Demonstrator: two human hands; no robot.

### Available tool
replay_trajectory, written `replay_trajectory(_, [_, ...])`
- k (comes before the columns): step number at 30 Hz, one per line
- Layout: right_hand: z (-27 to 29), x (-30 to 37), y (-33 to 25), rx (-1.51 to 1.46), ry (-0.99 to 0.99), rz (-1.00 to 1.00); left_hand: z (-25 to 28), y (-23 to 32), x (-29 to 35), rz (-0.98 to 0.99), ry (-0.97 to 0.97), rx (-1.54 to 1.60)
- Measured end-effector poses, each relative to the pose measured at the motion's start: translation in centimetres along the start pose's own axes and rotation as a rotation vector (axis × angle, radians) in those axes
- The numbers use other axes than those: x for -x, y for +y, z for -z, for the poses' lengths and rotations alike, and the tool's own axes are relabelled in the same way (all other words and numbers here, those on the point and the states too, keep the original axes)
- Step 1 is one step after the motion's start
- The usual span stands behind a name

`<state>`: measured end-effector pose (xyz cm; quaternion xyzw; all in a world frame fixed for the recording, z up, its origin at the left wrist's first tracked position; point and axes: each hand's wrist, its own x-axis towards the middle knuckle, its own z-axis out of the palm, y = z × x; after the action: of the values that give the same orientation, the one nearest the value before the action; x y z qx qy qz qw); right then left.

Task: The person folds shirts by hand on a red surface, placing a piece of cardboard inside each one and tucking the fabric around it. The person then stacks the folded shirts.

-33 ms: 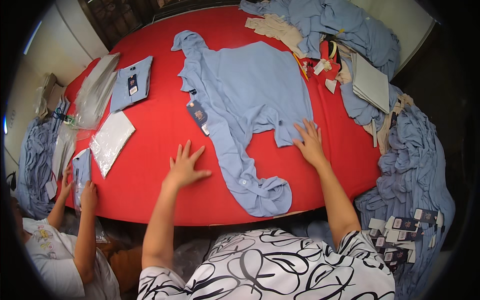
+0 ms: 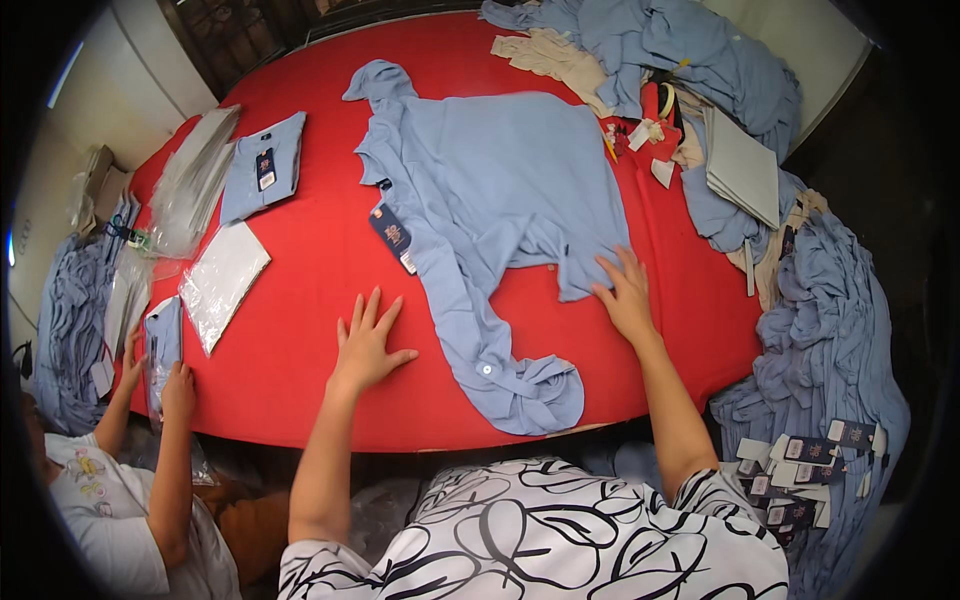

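Perhaps so the shirt [image 2: 520,160] lies flat, the open right hand [image 2: 629,300] only touches its edge, while the spread left hand [image 2: 365,352] holds nothing.

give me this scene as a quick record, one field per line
left hand: open, left of the blue shirt
right hand: open, at the shirt's near edge
shirt: spread on red table, one sleeve pointing nearward
tag: dark blue, at shirt's left edge
left side: folded shirt, clear plastic bags
right side: heaped blue garments
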<state>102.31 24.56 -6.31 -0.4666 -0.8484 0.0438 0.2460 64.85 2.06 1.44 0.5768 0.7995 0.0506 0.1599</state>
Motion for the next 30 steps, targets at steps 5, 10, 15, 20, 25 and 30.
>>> replay_trajectory(5, [2.9, 1.6, -4.6, -0.195, 0.078, -0.194, -4.0, 2.4, 1.2, 0.247, 0.371, 0.490])
replay_trajectory(10, [4.2, 0.9, -4.7, -0.409, -0.235, -0.050, -5.7, 5.9, -1.7, 0.189, 0.481, 0.672])
replay_trajectory(15, [15.2, 3.0, 0.6, -0.507, -0.535, -0.190, 0.7, -5.4, 6.7, 0.321, 0.386, 1.205])
replay_trajectory(20, [15.8, 3.6, 0.9, -0.372, -0.574, -0.095, 3.9, -5.2, 11.8, 0.364, 0.011, 1.140])
replay_trajectory(25, [6.8, 2.2, -1.7, -0.158, 0.005, -0.220, -0.6, -5.0, 11.3, 0.247, 0.026, 0.624])
replay_trajectory(30, [0.6, 3.7, -2.6, 0.146, 0.035, -0.106, -3.7, -2.4, 15.2, 0.050, 0.283, 0.097])
